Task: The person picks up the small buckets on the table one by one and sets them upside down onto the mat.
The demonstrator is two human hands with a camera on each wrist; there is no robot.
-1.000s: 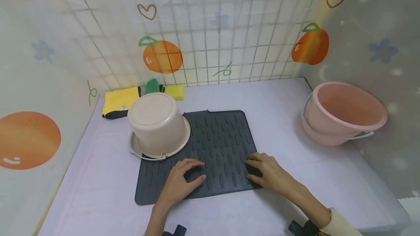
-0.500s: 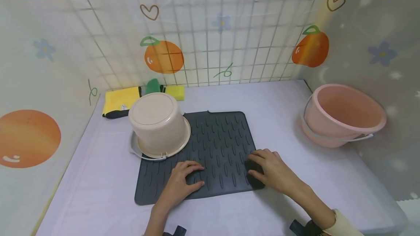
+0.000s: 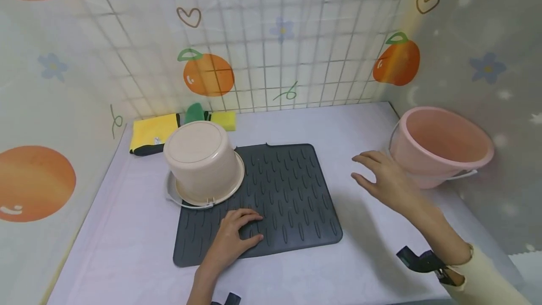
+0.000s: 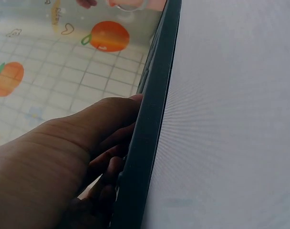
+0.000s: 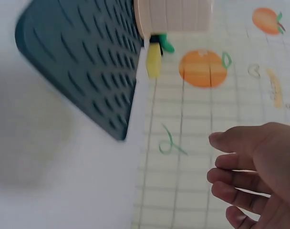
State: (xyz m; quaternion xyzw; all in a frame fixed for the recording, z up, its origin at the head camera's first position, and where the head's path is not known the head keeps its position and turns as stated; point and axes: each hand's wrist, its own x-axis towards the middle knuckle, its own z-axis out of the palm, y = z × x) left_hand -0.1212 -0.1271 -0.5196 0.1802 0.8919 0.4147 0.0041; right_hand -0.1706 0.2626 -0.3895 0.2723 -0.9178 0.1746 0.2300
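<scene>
We rest our left hand (image 3: 230,235) on the black ribbed mat (image 3: 292,192), at its edge nearest us, thumb and fingertips apart. We hold our right hand (image 3: 387,182) above the pale tablecloth (image 3: 305,274), right of the mat, thumb and fingers apart and loosely bent. The pink bucket (image 3: 410,155) stands mouth up farther to the mat's right, near that hand. Upside down, the beige bucket (image 3: 205,166) sits on the mat's left part, its rim overhanging the left edge. Past the mat's far left corner we see a yellow cloth (image 3: 154,131) with black trim, a partly hidden green piece (image 3: 195,112) and a yellow block (image 3: 224,120).
</scene>
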